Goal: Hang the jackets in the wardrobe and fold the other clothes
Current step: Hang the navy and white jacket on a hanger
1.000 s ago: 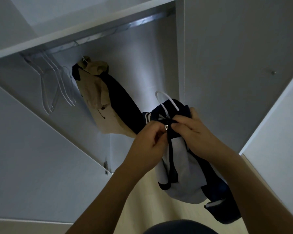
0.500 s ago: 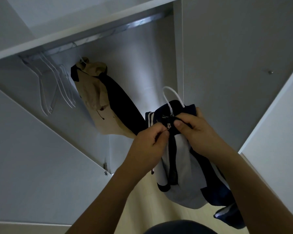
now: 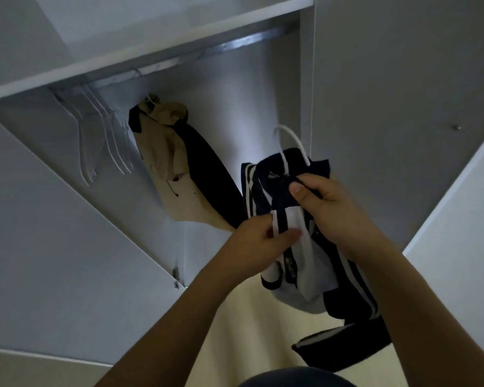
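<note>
A navy and white track jacket (image 3: 308,263) with striped sleeves sits on a white hanger (image 3: 292,142), held in front of the open wardrobe. My right hand (image 3: 327,210) grips the dark collar just under the hanger hook. My left hand (image 3: 259,244) pinches the jacket's white front edge lower down. A tan and navy jacket (image 3: 176,169) hangs from the metal rail (image 3: 243,43) inside the wardrobe, to the left of the held jacket.
Several bare white hangers (image 3: 106,143) hang at the rail's left end. The wardrobe's open doors (image 3: 53,233) stand at both sides. A shelf (image 3: 140,60) runs above the rail. Pale floor (image 3: 243,339) shows below my arms.
My left hand has slid from the zip at the collar down the front edge. My right hand and the hanger have lifted slightly and shifted right.
</note>
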